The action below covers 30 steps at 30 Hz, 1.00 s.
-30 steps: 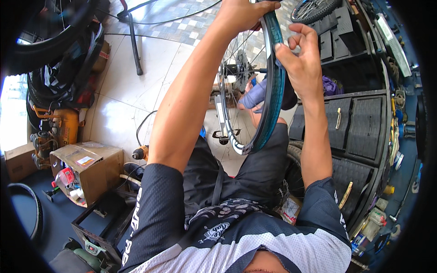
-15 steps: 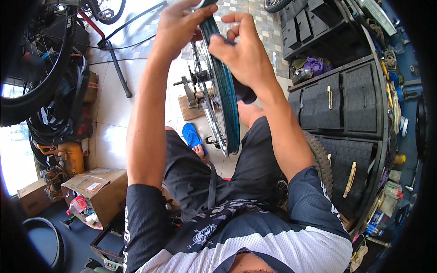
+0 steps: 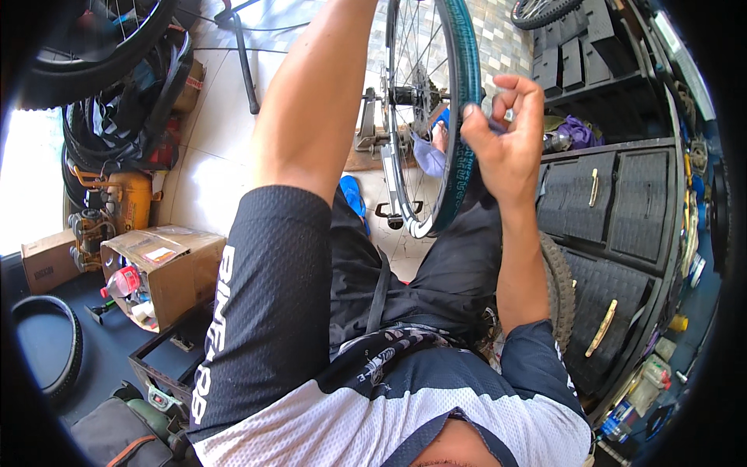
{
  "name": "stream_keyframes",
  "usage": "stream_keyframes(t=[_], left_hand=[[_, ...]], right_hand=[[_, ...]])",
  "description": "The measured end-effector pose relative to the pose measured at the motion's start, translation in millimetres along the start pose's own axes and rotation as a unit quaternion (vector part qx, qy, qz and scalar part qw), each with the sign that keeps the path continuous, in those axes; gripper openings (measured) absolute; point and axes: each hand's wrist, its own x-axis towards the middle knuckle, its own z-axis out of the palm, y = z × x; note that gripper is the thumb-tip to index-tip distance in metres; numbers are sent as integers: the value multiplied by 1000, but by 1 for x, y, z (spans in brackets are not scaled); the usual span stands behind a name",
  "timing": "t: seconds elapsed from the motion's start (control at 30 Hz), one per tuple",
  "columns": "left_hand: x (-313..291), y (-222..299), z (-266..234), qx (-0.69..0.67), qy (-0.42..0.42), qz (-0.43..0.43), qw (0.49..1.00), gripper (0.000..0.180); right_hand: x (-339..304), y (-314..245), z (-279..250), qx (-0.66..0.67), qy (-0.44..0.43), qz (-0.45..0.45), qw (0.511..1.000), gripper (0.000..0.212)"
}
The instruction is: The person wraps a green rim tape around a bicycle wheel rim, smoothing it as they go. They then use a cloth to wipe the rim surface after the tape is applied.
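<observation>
A spoked bicycle wheel (image 3: 393,144) stands upright before me, with a teal patterned band (image 3: 468,70) running round its outer edge. A toothed cassette (image 3: 422,97) shows at its hub, beside a metal stand (image 3: 373,134) on a wooden base. My right hand (image 3: 510,148) is at the right side of the wheel, thumb close to the teal band and fingers bent but apart; I see nothing held in it. Whether the thumb touches the band, I cannot tell. My left forearm reaches up past the top edge, so its hand is out of sight.
Black drawers (image 3: 580,187) line the right side, next to a knobby tyre (image 3: 556,280). At left are an open cardboard box (image 3: 183,268) with bottles, an orange compressor (image 3: 128,198) and hanging tyres. A blue slipper (image 3: 352,194) is on the tiled floor.
My left hand has gone from the wheel's top out past the upper edge. My right hand sits lower along the wheel's right side. The whole view has shifted.
</observation>
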Motion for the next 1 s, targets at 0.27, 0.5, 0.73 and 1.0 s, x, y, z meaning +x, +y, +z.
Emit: stream_keyframes(t=[0.27,0.5,0.73,1.0], left_hand=[[-7,8,23,25,35,-13,999,49],[-50,18,35,16,40,3,999,72],[-114,24,56,136,94,94,982,79],[-156,21,67,55,32,91,994,60]], right_hand=[[70,10,9,2,-31,13,999,55],[103,10,18,-8,-51,23,998,60],[114,16,20,-52,-53,3,997,66],[100,14,19,-32,-62,-14,997,53]])
